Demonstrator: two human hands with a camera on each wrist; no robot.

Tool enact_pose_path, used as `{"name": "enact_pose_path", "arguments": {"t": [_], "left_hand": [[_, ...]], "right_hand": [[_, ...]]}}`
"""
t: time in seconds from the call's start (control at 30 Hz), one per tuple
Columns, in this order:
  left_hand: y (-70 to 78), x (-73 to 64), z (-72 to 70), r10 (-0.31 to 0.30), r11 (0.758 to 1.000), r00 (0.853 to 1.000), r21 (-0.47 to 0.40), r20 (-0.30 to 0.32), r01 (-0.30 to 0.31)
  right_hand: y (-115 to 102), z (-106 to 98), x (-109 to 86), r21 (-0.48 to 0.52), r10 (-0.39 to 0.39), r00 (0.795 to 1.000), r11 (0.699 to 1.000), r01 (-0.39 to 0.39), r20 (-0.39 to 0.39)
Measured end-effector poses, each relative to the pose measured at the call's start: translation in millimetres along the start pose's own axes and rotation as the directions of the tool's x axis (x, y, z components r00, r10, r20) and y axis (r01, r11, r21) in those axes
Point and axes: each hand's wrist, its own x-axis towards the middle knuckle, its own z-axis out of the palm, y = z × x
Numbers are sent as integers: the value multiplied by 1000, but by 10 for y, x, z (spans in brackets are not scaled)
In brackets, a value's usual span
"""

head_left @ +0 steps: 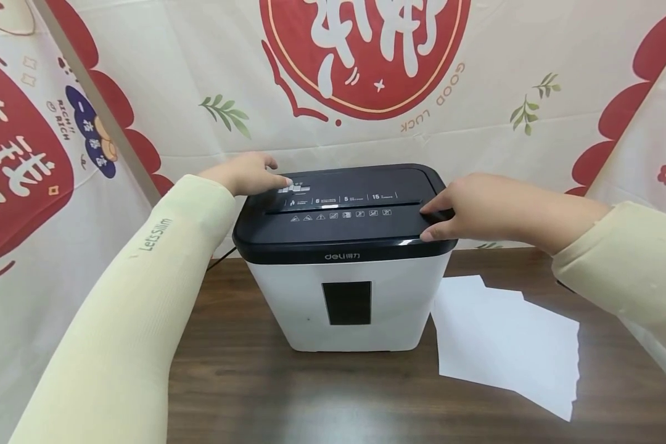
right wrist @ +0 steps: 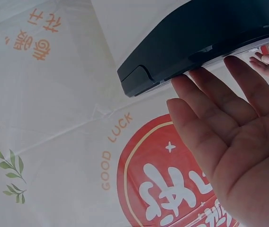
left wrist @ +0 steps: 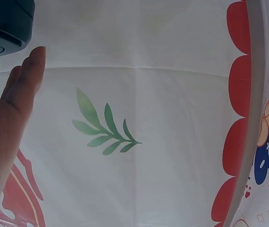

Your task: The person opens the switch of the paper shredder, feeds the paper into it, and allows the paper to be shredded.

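A paper shredder [head_left: 294, 296] with a white bin and a black lid [head_left: 355, 230] stands upright on the table. My left hand [head_left: 248, 174] is at the lid's back left, a fingertip touching the top beside printed white icons. Over the right end of the lid reaches my right hand [head_left: 474, 206], with fingertips on its top and near its front edge. In the left wrist view, the left hand [left wrist: 9, 118] has extended fingers below a dark lid corner [left wrist: 6, 23]. The right wrist view shows the right hand [right wrist: 248, 137] with loosely bent fingers touching the lid [right wrist: 205, 40].
Several white paper sheets [head_left: 499, 333] lie overlapping on the brown wooden table [head_left: 238, 382], right of the shredder. A black cord [head_left: 221, 259] emerges at its left. A printed white cloth [head_left: 189, 55] hangs close behind, with more cloth on both sides.
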Motion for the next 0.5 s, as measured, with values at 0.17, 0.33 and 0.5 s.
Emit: {"name": "enact_pose_path", "arguments": {"t": [0.17,0.33,0.5], "left_hand": [[-12,43,27,-6,1000,1000,-9,17,6],[-13,83,52,-11,1000,1000,-8,13,11],[-6,112,92,1,1000,1000,-28,12,-1]], "right_hand": [[4,9,-4,9,2,1000,1000,-2,-9],[-2,-5,-16,1,6,1000,1000,-6,-5],[-4,-9,-27,5,22,1000,1000,-22,10]]}}
